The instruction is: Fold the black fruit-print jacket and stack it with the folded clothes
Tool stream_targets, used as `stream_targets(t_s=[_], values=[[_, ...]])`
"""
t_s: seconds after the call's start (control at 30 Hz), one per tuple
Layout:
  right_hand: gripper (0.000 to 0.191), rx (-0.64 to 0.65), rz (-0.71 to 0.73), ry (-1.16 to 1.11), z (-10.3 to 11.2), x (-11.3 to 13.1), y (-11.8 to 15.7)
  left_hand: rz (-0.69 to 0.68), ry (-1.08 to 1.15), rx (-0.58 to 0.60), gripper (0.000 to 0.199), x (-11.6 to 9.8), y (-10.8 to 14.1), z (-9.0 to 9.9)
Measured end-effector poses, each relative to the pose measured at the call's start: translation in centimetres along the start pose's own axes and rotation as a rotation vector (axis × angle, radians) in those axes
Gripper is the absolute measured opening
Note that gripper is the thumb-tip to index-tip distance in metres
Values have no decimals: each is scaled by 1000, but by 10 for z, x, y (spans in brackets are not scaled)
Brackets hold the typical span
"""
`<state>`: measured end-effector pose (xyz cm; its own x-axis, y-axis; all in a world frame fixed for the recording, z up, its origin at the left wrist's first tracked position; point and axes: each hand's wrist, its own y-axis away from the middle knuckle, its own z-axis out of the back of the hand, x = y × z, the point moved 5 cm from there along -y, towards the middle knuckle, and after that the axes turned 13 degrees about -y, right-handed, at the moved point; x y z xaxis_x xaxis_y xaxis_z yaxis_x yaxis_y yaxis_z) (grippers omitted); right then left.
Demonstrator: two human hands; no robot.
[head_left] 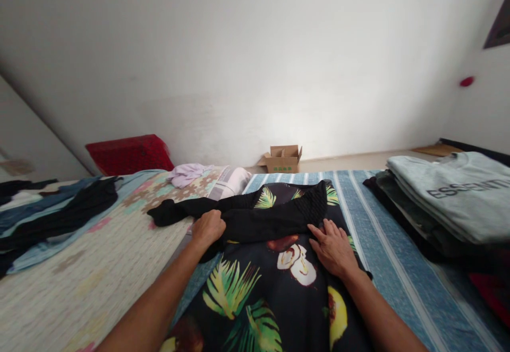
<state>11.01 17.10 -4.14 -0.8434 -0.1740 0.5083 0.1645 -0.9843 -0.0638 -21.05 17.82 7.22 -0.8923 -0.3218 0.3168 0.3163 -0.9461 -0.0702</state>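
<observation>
A black printed cloth (266, 283) with green leaves, coconuts and yellow fruit lies lengthwise before me on the bed. Across its far part is a long black knit garment (263, 222), with a ribbed section at its right end and a narrow part reaching left past the printed cloth. My left hand (209, 228) is closed in a fist on the knit garment, left of its middle. At the lower right corner of that garment, my right hand (332, 243) rests with its fingers spread, touching the printed cloth as well.
Folded clothes (458, 198) are stacked at right, a grey lettered shirt on top. Loose dark and blue clothes (67, 208) lie at far left. Beyond the bed are a cardboard box (282, 161) and a red case-like object (129, 154). A lilac cloth (187, 174) sits near the far edge.
</observation>
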Motion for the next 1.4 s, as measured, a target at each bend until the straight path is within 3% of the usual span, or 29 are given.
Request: stream_targets(t_s=[0.13,0.27,0.33,0.4,0.47,0.57,0.67,0.77,0.87,0.97,1.07,1.2,1.27,1.33,1.4], values=[[47,9,-3,-1,0,0,-1,-108,75,-37,26,3,-17,19],[47,1,-5,2,0,-1,-1,-211,115,-91,26,-10,-24,61],[47,-7,-3,4,0,-1,-1,-271,122,-162,27,-27,-9,83],[47,-13,3,5,0,-1,0,-411,129,-235,27,-55,24,98],[47,-17,10,7,1,0,0,-551,123,-199,25,-85,67,96],[47,-15,10,19,1,-1,0,-787,65,-75,21,-128,132,71],[46,-10,9,35,0,-1,0,-893,77,55,28,-152,169,44],[47,-8,10,48,0,-2,0,-798,134,114,28,-157,169,36],[47,-6,8,55,2,-1,1,-662,212,102,23,-153,158,47],[47,-1,13,67,5,-1,3,-612,331,77,23,-154,156,62],[46,5,33,78,8,-1,5,-696,407,145,22,-165,161,62],[45,-11,43,80,10,-4,5,-825,444,304,21,-177,169,42],[45,-23,49,81,11,-5,4,-792,434,237,20,-173,172,39],[44,-31,52,81,11,-5,4,-787,372,93,18,-167,184,42],[44,-34,53,80,11,-5,4,-867,291,-28,18,-160,205,48]])
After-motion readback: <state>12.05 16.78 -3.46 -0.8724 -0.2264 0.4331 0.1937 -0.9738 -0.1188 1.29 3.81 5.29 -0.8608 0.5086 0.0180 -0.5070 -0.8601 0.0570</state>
